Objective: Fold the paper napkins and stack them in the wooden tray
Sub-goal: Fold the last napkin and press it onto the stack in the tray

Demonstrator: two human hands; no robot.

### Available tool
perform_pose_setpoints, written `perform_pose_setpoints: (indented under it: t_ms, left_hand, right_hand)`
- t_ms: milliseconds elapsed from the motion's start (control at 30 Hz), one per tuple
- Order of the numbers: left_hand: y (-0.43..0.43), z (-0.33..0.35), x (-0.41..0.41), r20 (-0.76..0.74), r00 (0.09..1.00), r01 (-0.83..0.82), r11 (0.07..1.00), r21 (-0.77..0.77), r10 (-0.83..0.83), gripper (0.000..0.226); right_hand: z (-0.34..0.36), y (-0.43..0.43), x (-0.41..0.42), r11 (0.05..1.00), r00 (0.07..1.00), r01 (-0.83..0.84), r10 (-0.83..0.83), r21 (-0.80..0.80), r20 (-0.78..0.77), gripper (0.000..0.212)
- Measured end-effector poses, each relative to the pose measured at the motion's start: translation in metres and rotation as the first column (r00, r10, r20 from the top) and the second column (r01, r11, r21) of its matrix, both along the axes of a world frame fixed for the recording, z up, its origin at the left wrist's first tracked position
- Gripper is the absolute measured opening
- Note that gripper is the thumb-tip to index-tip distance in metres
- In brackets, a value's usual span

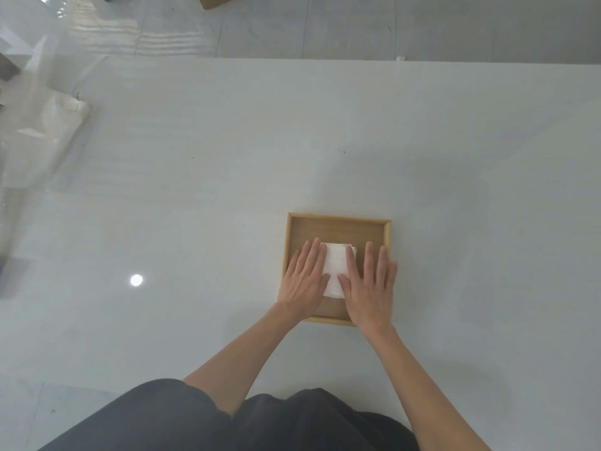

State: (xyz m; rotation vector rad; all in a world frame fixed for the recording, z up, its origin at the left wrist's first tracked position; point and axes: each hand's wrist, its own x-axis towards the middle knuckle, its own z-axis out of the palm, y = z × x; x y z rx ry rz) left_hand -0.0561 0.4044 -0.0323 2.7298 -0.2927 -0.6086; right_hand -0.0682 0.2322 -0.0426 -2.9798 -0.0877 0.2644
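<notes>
A pale grey table (227,157) with a smooth, faintly glossy top fills most of the head view, and a round spot of reflected light (136,280) shines near its left side. Beyond its far edge lies a floor of large grey tiles (422,24). Right of centre and close to the person sits a shallow rectangular wooden tray (338,220). It is made of light, honey-coloured wood, with a thin raised rim and a slightly darker floor.

Inside it, toward the near half, lies a stack of folded paper napkins (334,270), white, soft-looking and roughly square. Layered edges show at its far right corner. The left hand (304,283) lies flat on the stack's left side, fingers straight and held close together, thumb toward the paper. The right hand (372,286) lies flat on the right side, fingers straight and only slightly parted. Its forefinger lies across the napkins and the others reach toward the tray's right rim.

The hands cover the stack's side edges and the tray's near corners, so the number of napkins cannot be told. Bare forearms reach back to dark clothing (227,424), cut off by the bottom edge. At far left a crumpled translucent plastic bag (42,138) is blurred by the wide lens. A brown cardboard corner (218,0) is cropped by the top edge.
</notes>
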Motion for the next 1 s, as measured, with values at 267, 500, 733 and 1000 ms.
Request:
perform_pose_setpoints:
  t_ms: [267, 500, 733, 1000]
  left_hand:
    - [0.003, 0.004, 0.001, 0.041, 0.999, 0.011, 1.0, -0.025, -0.01, 0.068]
    - [0.024, -0.007, -0.001, 0.126, 0.966, 0.209, 0.97, 0.126, -0.225, 0.076]
    - [0.012, 0.008, 0.004, 0.031, 0.998, -0.044, 0.943, -0.33, 0.057, 0.066]
    - [-0.005, 0.015, -0.003, -0.537, 0.775, -0.63, 0.487, -0.605, 0.335, 0.071]
  right_hand:
    - [0.006, -0.01, 0.009, 0.991, 0.992, -0.124, 0.124, 0.046, -0.004, 0.074]
    - [0.001, -0.03, 0.003, 0.98, 0.979, -0.19, 0.186, -0.057, -0.078, 0.076]
    - [0.021, -0.016, 0.003, 0.942, 0.997, -0.015, 0.041, 0.336, -0.069, 0.067]
    - [0.04, 0.017, 0.0, -0.147, 0.705, 0.634, -0.295, 0.759, -0.645, 0.061]
